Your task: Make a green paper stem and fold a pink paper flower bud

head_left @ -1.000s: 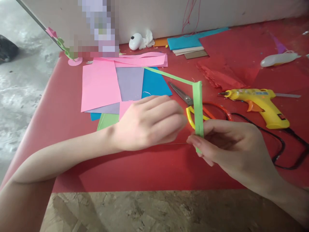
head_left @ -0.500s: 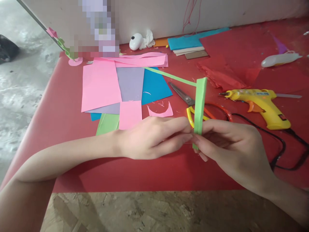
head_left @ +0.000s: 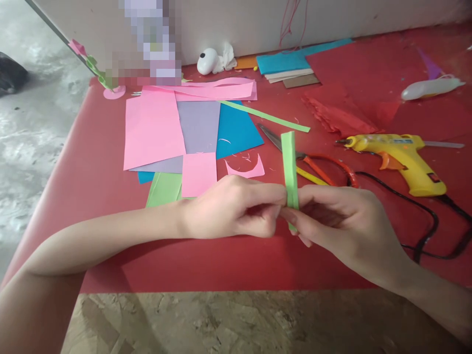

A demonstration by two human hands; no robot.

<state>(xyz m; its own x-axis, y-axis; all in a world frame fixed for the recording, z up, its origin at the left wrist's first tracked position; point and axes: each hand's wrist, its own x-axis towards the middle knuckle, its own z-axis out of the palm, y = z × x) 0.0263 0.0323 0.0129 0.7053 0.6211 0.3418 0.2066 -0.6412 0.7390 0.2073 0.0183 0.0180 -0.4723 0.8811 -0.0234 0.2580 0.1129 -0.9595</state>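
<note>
A narrow folded strip of green paper stands nearly upright between my two hands. My left hand is closed, thumb and forefinger pinching the strip's edge from the left. From the other side, my right hand grips the lower part of the strip between thumb and fingers. Just behind the strip lie scissors with red and yellow handles, partly covered by the paper. A thin green strip rests on the table beyond them. Pink paper and a small pink piece lie left of my hands.
A yellow hot glue gun with a black cord is at the right of the red table. Purple paper, blue paper and a pink paper flower are at the left. A white bottle lies far right.
The folded green strip has moved left and slightly down with both hands. My left fingers have curled in more tightly. More of the scissors shows.
</note>
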